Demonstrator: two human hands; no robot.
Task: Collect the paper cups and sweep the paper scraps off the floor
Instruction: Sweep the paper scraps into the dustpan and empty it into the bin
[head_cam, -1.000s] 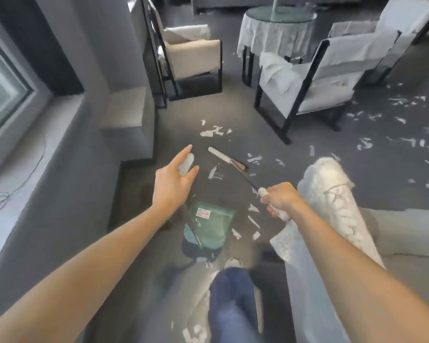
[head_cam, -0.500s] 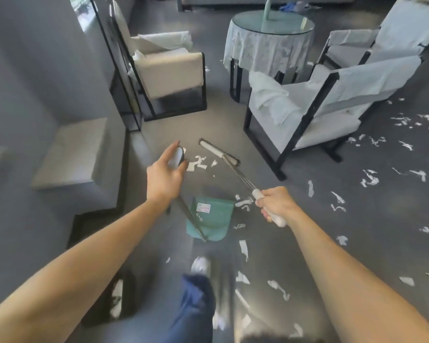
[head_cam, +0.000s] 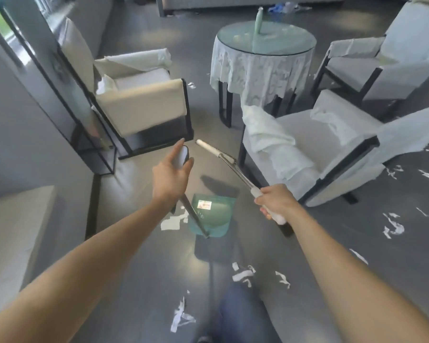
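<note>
Both hands are gripping tools over scattered scraps.

The left hand (head_cam: 172,178) is curling its fingers round the dustpan handle (head_cam: 182,157), while the right hand (head_cam: 275,203) is wrapping tight round the broom (head_cam: 235,169) grip. The dustpan (head_cam: 212,215) is sitting on the floor between them, with scraps (head_cam: 175,220) just beside it and more lying nearer. The scraps look feather-light and floppy, likely scattering under hard strokes; gentle sweeping should suit. No cups are showing.

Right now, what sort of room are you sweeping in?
Probably a lounge or sitting area: cushioned armchairs stand around a round glass-topped table draped with a cloth, on a dark floor littered with paper scraps.
</note>
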